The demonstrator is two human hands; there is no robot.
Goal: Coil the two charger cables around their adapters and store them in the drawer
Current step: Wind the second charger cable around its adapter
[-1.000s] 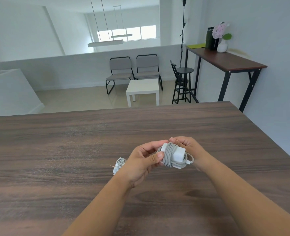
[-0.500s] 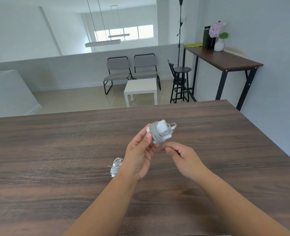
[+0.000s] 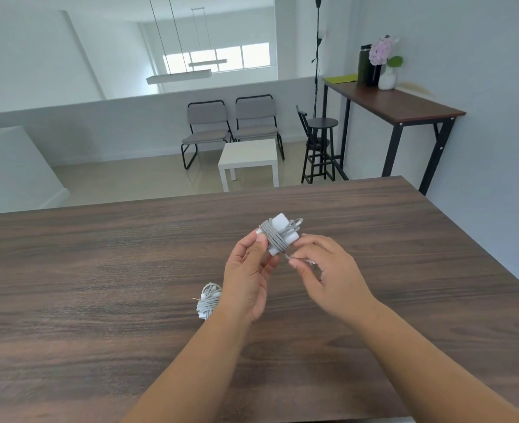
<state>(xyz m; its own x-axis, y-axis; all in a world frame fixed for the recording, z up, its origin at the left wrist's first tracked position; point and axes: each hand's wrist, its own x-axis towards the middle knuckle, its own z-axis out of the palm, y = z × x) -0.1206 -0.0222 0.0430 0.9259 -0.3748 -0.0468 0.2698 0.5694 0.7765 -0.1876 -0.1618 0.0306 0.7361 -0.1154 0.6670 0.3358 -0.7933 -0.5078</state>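
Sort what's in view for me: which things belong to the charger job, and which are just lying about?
Job:
- wrapped adapter, gripped by the left hand
- its loose cable end, pinched by the right hand
- second coiled charger on the table

Lying about:
- white side table
- two chairs
- stool
- flower vase and dark bottle on the far desk

No drawer shows.

Two coiled chargers are showing: one charger (image 3: 279,236) at twelve o'clock, another coiled charger (image 3: 208,301) at nine. Two hands are working, left hand (image 3: 249,279) and right hand (image 3: 328,279). Two grey chairs (image 3: 230,123) are sitting behind.
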